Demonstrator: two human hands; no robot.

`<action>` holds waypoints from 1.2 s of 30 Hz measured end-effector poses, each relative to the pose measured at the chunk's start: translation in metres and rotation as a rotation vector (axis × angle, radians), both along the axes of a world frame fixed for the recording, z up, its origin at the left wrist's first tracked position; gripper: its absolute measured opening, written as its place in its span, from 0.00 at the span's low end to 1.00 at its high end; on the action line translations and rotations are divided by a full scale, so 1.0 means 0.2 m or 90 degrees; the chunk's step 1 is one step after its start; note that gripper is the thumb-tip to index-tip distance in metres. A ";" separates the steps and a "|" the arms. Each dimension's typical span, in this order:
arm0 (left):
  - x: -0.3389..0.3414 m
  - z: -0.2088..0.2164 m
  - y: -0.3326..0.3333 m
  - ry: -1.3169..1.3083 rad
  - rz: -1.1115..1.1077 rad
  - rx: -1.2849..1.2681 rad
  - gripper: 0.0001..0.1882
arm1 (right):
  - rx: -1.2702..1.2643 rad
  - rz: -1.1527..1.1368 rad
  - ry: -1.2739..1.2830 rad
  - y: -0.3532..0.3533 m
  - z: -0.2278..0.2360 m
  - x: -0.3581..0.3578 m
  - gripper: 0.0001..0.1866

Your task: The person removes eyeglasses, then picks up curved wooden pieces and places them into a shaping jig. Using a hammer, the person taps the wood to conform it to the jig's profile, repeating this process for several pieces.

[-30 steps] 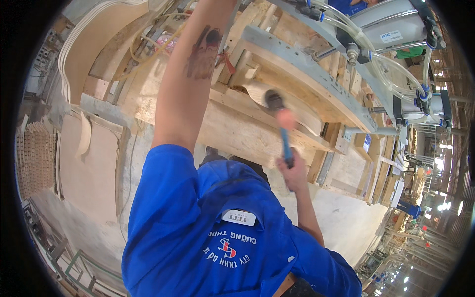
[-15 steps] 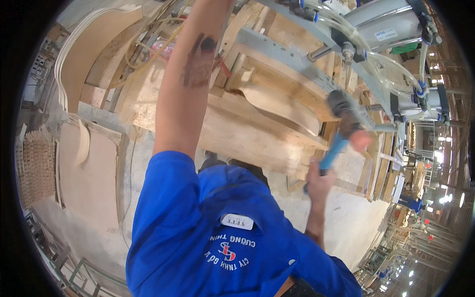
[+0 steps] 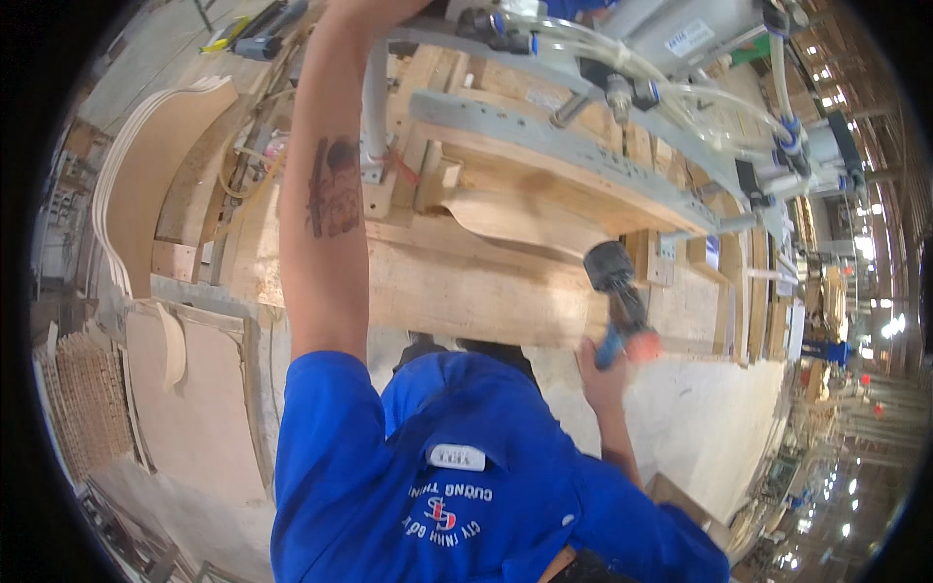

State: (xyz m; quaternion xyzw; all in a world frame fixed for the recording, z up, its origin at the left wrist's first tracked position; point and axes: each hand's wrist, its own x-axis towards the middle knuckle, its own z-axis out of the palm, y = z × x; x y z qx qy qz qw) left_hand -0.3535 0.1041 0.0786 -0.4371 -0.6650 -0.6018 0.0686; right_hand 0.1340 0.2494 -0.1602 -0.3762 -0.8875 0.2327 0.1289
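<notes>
While your right hand (image 3: 604, 374) is wrapped around the blue handle of the rubber mallet (image 3: 616, 291), its black head sits right against the curved plywood piece (image 3: 525, 222) lying in the wooden press form (image 3: 457, 291), placed to knock the bend down into the mould. Your left arm (image 3: 330, 185) reaches up past the grey metal clamp bar (image 3: 583, 155) as if to brace; its hand is cut off at the top edge, so you cannot tell its grip. Air hoses (image 3: 680, 92) run above.
</notes>
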 end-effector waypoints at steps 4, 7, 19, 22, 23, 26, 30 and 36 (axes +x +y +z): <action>-0.02 -0.03 -0.04 -0.049 -0.018 0.013 0.14 | -0.051 0.083 0.263 -0.04 0.59 -0.08 0.06; 0.01 -0.02 0.00 -0.019 0.003 0.011 0.14 | -0.386 0.131 0.694 -0.06 0.56 -0.22 0.10; -0.11 -0.12 0.08 0.106 0.019 0.009 0.16 | -0.240 0.063 0.517 0.04 0.43 -0.20 0.12; -0.10 -0.07 0.04 0.109 0.003 0.020 0.19 | -0.062 -0.060 -0.108 0.08 0.02 -0.16 0.10; -0.10 -0.07 0.03 0.106 0.032 -0.008 0.19 | -0.046 -0.058 -0.174 0.10 0.00 -0.21 0.10; -0.13 -0.04 -0.04 0.099 0.073 -0.106 0.21 | -0.010 0.033 0.159 0.13 0.33 -0.16 0.12; -0.10 -0.06 -0.04 0.060 0.040 -0.038 0.22 | -0.187 0.125 0.347 0.15 0.57 -0.35 0.12; -0.06 -0.05 -0.01 0.064 0.124 -0.053 0.24 | -0.156 -0.090 0.060 0.07 0.16 -0.23 0.06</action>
